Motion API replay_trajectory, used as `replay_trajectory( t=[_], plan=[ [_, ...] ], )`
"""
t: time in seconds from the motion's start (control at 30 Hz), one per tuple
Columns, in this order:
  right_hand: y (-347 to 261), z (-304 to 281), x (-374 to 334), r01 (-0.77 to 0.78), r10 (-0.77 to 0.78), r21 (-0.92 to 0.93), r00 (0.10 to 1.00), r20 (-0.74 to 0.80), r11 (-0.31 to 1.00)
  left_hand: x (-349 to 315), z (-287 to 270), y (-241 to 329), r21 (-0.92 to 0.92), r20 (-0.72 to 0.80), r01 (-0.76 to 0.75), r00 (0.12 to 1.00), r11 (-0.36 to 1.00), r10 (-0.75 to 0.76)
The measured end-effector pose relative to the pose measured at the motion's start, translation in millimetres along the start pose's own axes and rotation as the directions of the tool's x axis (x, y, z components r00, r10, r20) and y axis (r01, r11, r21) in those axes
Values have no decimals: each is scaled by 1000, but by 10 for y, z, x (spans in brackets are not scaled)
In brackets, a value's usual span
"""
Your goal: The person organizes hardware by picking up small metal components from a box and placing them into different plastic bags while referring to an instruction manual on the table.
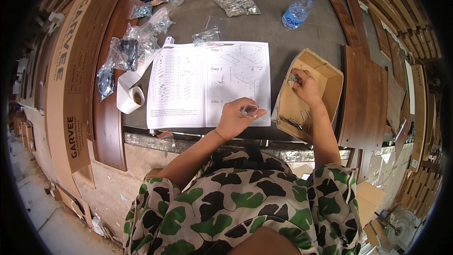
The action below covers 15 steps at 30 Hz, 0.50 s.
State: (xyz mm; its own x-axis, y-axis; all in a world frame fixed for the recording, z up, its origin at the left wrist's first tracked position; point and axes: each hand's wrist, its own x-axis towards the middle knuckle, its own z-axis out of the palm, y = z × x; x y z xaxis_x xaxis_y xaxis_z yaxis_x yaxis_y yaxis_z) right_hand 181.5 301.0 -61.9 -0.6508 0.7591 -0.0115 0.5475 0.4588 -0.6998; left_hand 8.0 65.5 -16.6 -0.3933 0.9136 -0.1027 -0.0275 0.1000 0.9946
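Note:
My left hand (233,119) is closed around a clear plastic bag (250,109), whose mouth gapes over the lower edge of the open instruction booklet (177,113). Inside a shallow cardboard box (326,66) to the right, my right hand (306,89) pinches a small cluster of metal hardware (293,79), too small to tell the exact kind. Several loose metal screws (295,123) lie at the near end of that box. The booklet shows a parts table on its left page and assembly drawings on its right.
A roll of white labels (137,95) stands left of the booklet, near bags of hardware (146,33). Farther back are a bag of screws (234,3) and a water bottle (299,10). Brown wooden panels (365,99) and a long carton (75,66) flank the table.

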Motion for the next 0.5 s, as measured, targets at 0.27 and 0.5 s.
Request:
replay_trajectory(
  t=[0.27,0.5],
  plan=[
    [19,31,-64,123,-132,-139,990,-58,983,13,70,114,101,5,-64,998,993,64],
    [80,55,-145,9,-9,1,989,-150,1000,160,57,94,131,-25,-141,989,981,146]
  ],
)
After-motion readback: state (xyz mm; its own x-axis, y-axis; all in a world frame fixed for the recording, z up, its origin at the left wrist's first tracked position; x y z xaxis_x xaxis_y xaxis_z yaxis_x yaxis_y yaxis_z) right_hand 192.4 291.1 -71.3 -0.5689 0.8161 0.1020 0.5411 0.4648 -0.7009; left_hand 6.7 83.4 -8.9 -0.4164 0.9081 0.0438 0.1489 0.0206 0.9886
